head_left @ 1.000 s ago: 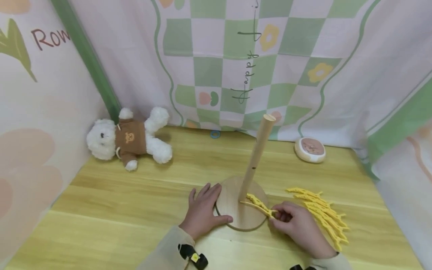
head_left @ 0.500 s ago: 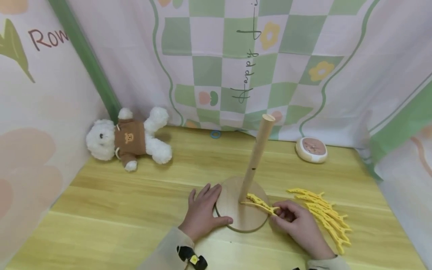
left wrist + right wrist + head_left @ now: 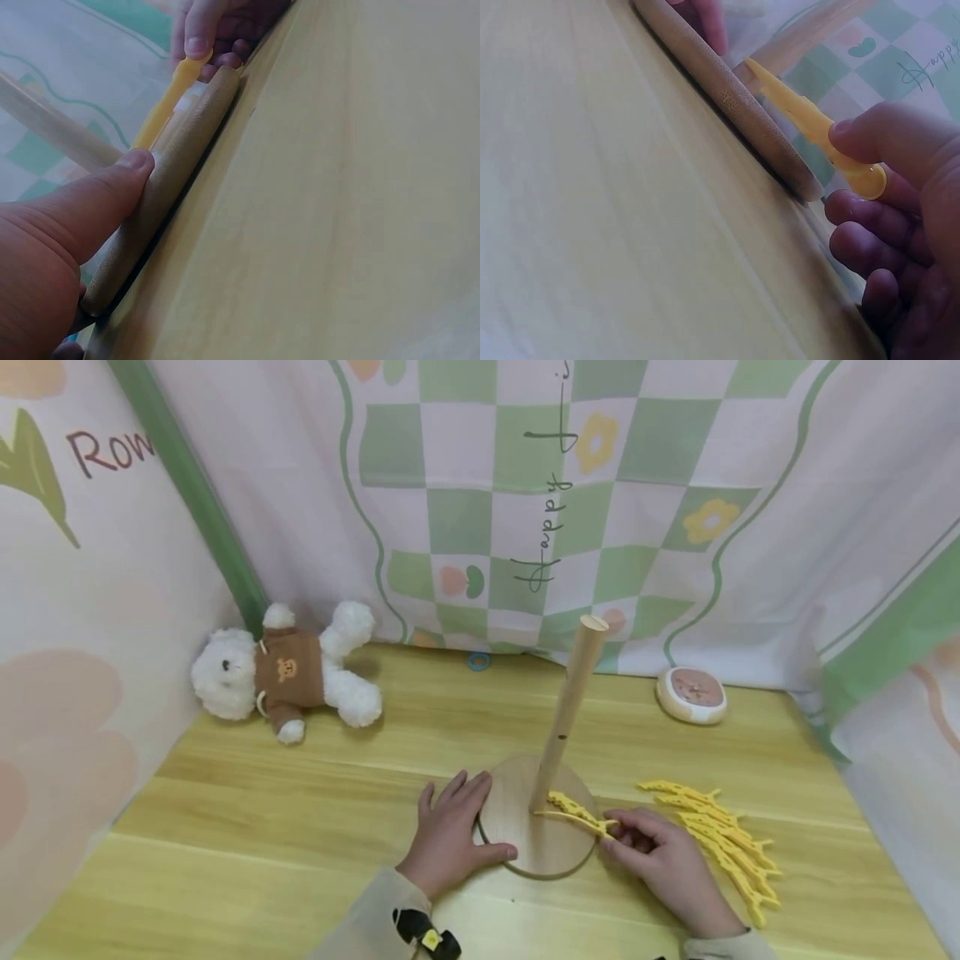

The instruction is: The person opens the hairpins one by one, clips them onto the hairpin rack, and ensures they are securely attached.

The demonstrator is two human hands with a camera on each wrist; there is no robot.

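Note:
In the head view a round wooden base [image 3: 525, 852] bears an upright wooden post [image 3: 573, 693] with a small hole partway up. My left hand [image 3: 453, 843] rests at the base's left edge, fingers extended, thumb on its near rim. My right hand [image 3: 663, 864] pinches one end of a yellow branch-like plastic piece [image 3: 577, 816] between thumb and fingers. The piece's thin far end lies at the foot of the post. In the right wrist view the pinched yellow piece [image 3: 799, 112] slants over the base's rim [image 3: 727, 101]; its contact with the post is unclear.
More yellow branch-like pieces [image 3: 720, 839] lie fanned out right of my right hand. A white plush toy [image 3: 288, 668] in a brown top lies at the back left. A small rounded device [image 3: 692, 695] and a blue ring [image 3: 478, 661] sit near the curtain [image 3: 525, 518].
Little differs. The right hand with the yellow piece has shifted very slightly to the right, while the left hand stays on the base.

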